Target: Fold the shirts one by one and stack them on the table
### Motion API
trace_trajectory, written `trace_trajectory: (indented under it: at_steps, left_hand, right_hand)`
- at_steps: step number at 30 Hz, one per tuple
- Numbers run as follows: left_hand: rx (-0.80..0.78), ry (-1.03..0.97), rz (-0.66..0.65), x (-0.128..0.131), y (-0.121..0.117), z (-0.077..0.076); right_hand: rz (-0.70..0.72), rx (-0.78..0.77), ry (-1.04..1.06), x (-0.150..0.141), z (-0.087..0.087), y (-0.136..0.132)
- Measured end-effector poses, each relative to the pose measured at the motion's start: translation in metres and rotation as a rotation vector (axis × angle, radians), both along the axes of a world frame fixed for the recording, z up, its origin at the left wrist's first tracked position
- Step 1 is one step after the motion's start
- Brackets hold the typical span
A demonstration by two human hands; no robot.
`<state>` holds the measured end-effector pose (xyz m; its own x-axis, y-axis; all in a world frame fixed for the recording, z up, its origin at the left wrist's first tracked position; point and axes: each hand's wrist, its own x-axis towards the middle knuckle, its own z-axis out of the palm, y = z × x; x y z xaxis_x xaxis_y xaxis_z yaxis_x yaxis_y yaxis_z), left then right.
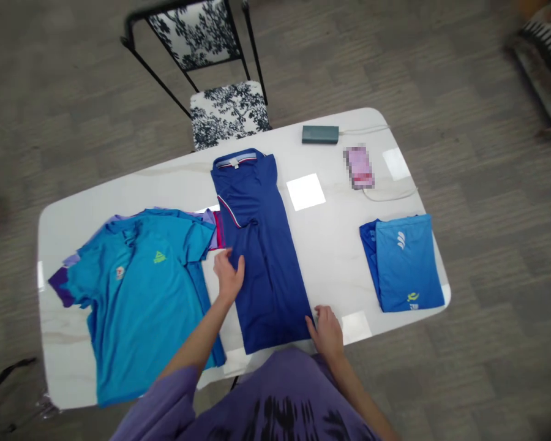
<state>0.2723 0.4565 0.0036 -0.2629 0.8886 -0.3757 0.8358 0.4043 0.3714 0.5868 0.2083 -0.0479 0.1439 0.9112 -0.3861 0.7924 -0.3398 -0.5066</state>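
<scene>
A navy polo shirt (275, 263) lies lengthwise on the table, folded narrow, its collar at the far end and a striped sleeve edge showing on top. My left hand (229, 275) is at the polo's left edge, thumb and fingers apart, holding nothing. By the near right corner of the polo is my right hand (328, 331), its thumb at the fabric edge and its fingers apart and slightly bent; whether it touches the cloth I cannot tell. To the left, a turquoise T-shirt (142, 306) is spread over other shirts, with purple and red fabric peeking out.
A folded blue shirt (408, 263) rests at the right end of the white table (340, 257). Farther back are a pink phone (360, 166) with a cable and a dark power bank (320, 135). A patterned chair (229, 113) stands beyond the far edge.
</scene>
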Motion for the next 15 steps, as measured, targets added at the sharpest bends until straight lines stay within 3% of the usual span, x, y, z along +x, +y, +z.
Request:
trace_trajectory:
  at_steps: [1, 2, 4, 6, 9, 12, 15]
  left_hand:
    - [-0.196, 0.066, 0.01, -0.007, -0.046, 0.01]
    - [-0.283, 0.076, 0.033, -0.01, -0.088, 0.021]
    - [-0.376, 0.058, 0.061, -0.009, -0.159, 0.043]
    - [-0.406, 0.019, 0.085, -0.003, -0.211, 0.061]
    - [-0.404, -0.038, 0.112, 0.002, -0.261, 0.077]
    - [-0.367, -0.113, 0.118, -0.004, -0.292, 0.084]
    - [-0.321, -0.265, 0.047, -0.016, -0.316, 0.094]
  right_hand:
    - [0.03, 0.01, -0.018, 0.001, 0.002, 0.0]
    - [0.063, 0.021, -0.03, 0.001, 0.004, -0.001]
    - [0.12, 0.045, -0.044, -0.001, 0.01, -0.004]
    - [0.156, 0.061, -0.031, -0.004, 0.019, -0.008]
    - [0.132, 0.073, 0.068, -0.009, 0.037, -0.012]
    - [0.058, 0.056, 0.18, -0.017, 0.063, -0.021]
    - [-0.076, -0.062, 0.351, -0.032, 0.096, -0.04]
